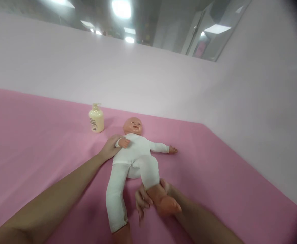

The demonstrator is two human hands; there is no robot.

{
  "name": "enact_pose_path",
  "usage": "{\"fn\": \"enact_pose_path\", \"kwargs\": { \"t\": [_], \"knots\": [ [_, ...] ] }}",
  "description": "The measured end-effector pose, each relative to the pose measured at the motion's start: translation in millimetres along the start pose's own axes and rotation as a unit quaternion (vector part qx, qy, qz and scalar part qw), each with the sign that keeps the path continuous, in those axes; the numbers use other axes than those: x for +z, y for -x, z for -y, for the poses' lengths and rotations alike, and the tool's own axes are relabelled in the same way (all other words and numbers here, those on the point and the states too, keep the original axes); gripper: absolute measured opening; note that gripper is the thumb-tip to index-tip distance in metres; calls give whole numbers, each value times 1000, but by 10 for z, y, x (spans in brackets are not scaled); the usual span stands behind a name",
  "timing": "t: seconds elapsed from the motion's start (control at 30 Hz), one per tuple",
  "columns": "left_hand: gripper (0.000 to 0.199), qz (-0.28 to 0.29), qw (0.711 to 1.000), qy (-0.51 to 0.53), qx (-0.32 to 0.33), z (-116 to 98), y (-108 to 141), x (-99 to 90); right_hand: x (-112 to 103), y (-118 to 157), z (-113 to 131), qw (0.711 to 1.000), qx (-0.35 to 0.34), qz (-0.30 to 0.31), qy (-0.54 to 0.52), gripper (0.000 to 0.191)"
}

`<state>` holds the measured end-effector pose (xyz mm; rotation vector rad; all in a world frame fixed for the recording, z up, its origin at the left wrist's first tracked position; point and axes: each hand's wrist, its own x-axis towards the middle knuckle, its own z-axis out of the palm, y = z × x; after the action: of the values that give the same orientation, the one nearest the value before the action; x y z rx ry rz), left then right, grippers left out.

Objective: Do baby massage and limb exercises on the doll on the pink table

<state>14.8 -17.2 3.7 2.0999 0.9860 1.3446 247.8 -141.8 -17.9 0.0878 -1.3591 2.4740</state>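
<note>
A baby doll (138,149) in a white suit lies on its back on the pink surface (204,169), head toward the wall. My left hand (111,146) rests against the doll's upper side and arm at the left, its fingers partly hidden behind the doll's small arm. Around the lower part of the doll's raised right-side leg is my right hand (148,196), with fingers showing on both sides of the ankle. The doll's other leg lies stretched toward me, and one arm reaches out to the right.
A pale yellow pump bottle (96,119) stands upright left of the doll's head. A white wall (148,81) rises behind the surface, with a window or mirror (163,27) above it.
</note>
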Motion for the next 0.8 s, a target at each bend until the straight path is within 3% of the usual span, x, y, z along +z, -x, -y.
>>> {"fn": "enact_pose_path", "kwargs": {
  "t": [0.1, 0.23, 0.37, 0.8],
  "knots": [
    [26, 12, 997, -53, 59, 46, -13, 8, 60, 23, 92, 988, -70, -96, -99, 78],
    [25, 24, 990, -95, 97, 79, -16, 6, 98, -23, 206, 970, -65, -200, -122, 78],
    [26, 36, 988, -114, 102, 78, -9, -1, 87, -33, 209, 973, -60, -194, -113, 75],
    [26, 42, 997, -56, 29, -4, -26, -9, 89, -13, 194, 969, -56, -211, -116, 74]
  ]
}}
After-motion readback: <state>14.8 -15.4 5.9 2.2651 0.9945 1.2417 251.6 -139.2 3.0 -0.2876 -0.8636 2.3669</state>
